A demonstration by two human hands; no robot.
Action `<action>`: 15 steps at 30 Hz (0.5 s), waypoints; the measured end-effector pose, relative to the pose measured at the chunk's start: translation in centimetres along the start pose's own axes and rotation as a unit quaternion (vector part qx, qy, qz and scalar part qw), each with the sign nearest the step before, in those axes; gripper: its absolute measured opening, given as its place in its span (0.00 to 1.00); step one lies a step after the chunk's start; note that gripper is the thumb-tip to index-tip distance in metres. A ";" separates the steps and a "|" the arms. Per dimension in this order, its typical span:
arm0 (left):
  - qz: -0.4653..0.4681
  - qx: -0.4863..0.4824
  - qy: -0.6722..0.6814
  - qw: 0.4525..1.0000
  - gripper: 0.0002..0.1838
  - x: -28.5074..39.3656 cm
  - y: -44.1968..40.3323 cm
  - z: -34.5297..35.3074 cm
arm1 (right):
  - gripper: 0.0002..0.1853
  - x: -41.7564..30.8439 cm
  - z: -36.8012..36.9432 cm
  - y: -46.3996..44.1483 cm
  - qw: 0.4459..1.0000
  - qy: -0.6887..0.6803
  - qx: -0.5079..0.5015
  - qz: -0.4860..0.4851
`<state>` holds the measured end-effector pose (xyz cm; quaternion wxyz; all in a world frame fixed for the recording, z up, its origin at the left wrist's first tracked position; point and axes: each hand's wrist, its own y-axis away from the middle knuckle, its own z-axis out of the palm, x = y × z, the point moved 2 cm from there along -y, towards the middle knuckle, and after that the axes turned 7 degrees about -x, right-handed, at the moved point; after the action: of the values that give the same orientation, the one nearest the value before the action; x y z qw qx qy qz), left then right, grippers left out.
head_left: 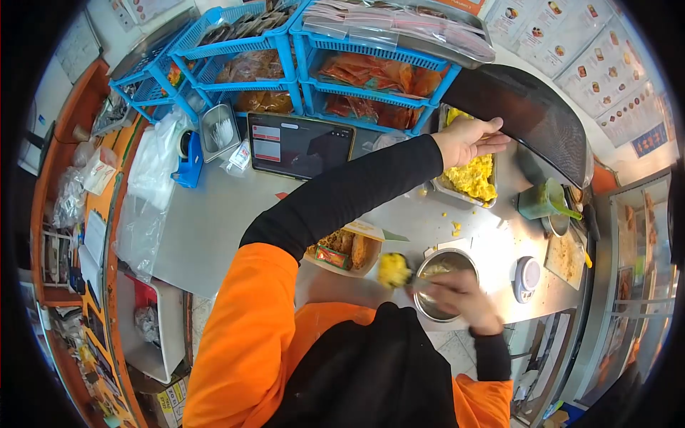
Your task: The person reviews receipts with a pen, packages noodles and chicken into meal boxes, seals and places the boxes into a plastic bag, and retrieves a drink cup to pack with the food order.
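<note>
My left hand [467,143] reaches far across the counter, its thumb and fingers at the edge of a dark mesh food cover [535,107]. The cover is tilted up above a metal tray [492,204] of yellow scrambled egg [471,178]. Smeared by motion, my right hand [462,298] is closed around a dark serving spoon, its handle mostly hidden. A lump of egg [392,270] sits on the spoon's end. Under this hand stands a round metal bowl [422,305]. Left of the lump, an open takeaway box [371,255] holds browned food and a small red-and-green packet [332,257].
A tablet [300,146] leans below blue basket racks [303,64] of packaged food. To the right are a green container [535,201], a small round scale [527,277] and a cutting board [566,255]. A blue tape dispenser [187,160] stands left. Egg crumbs [456,228] dot the counter.
</note>
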<state>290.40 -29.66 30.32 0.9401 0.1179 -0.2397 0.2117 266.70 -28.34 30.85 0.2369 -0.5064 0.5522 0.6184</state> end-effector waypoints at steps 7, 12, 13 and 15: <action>0.012 0.009 -0.009 1.000 0.12 0.2 0.6 -0.4 | 0.21 11.1 9.3 -11.6 0.781 0.527 0.213 -0.258; 0.024 0.008 0.006 1.000 0.12 0.8 0.8 -1.3 | 0.12 7.8 7.1 -7.9 0.891 0.342 0.245 -0.167; 0.025 0.004 0.007 1.000 0.12 0.9 0.8 -1.5 | 0.08 6.8 6.0 -6.5 0.935 0.215 0.252 -0.124; 0.021 -0.001 0.000 1.000 0.12 1.0 1.1 -1.6 | 0.10 5.3 2.6 -3.0 0.978 0.063 0.177 -0.096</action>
<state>291.34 -27.80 29.61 0.9357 0.1123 -0.2420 0.2309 266.31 -26.50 24.50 0.3458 -0.5452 0.6152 0.4524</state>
